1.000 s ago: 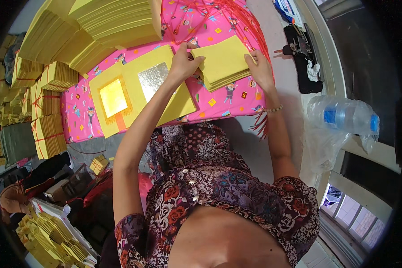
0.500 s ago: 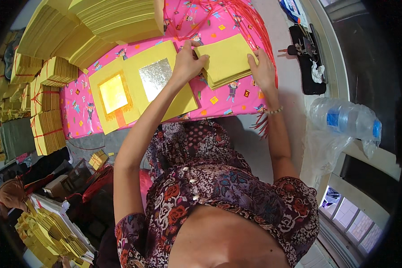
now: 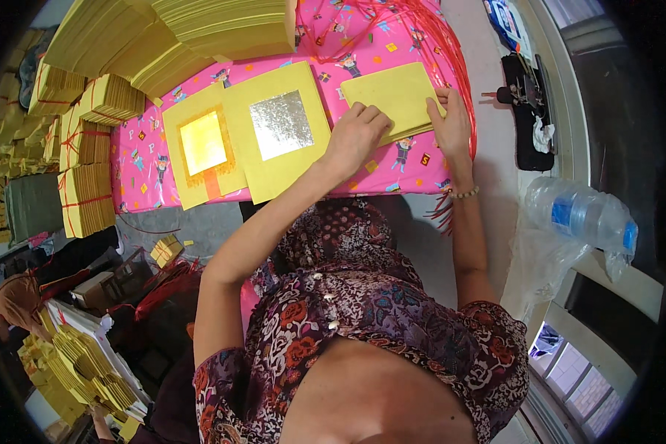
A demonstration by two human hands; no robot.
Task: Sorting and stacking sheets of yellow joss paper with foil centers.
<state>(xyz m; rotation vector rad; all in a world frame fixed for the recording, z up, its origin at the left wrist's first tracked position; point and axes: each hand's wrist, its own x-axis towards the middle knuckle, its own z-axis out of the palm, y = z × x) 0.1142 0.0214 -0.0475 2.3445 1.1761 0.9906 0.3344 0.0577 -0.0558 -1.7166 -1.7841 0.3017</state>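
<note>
A small stack of yellow paper sheets (image 3: 392,92) lies on the pink patterned tablecloth (image 3: 414,163), toward the right. My left hand (image 3: 359,137) is curled at its near left edge, fingertips on the top and the thumb hidden. At the right end, my right hand (image 3: 453,122) grips the stack with its thumb on top and fingers at the far corner. To the left of my left hand lies a stack of larger yellow sheets with a silver foil square (image 3: 281,124). Beside that, partly under it, is a yellow sheet with a gold square framed in orange (image 3: 203,144).
Tall yellow paper stacks (image 3: 229,33) stand at the back left, with red-tied bundles (image 3: 89,200) beside them. Red strings (image 3: 462,66) trail along the table's right edge. A plastic bottle (image 3: 581,211) sits at the right; another person's hand (image 3: 100,418) shows at lower left.
My left hand has moved from the small stack's left end to its near edge, its fingers curling over the top. The right hand stays at the right end. The whole view has shifted slightly.
</note>
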